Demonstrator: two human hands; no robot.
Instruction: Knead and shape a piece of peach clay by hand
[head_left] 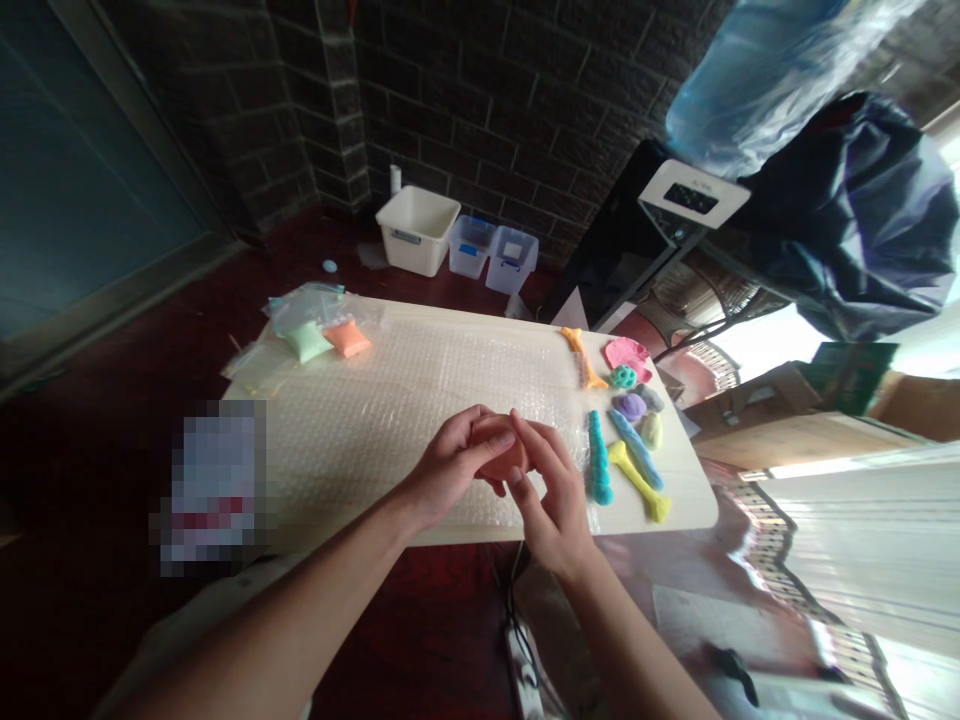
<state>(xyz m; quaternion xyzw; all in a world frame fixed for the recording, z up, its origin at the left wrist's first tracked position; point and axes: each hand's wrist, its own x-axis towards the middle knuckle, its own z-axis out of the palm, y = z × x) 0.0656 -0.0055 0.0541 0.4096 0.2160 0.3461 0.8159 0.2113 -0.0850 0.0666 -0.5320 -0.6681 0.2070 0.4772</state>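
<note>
Over the near side of the table, both my hands are closed around a rounded, brownish-orange lump of modelling clay [511, 462]. My left hand [446, 462] wraps it from the left, its thumb lying across the top. From the right, my right hand [556, 500] presses its fingertips and thumb against the lump. Fingers cover part of its shape. Beneath spreads a sheet of bubble wrap [360, 440]. Just right of my hands lie a teal ridged strip [598, 462], a blue strip [636, 450] and a yellow bone-shaped piece [639, 482].
Farther right sit an orange bone shape [581, 355], a pink piece [630, 352], a green spotted ball [622, 377] and a purple lump [628, 406]. Pale green [306, 342] and orange [348, 339] packets lie far left. Bins [420, 240] stand on the floor beyond.
</note>
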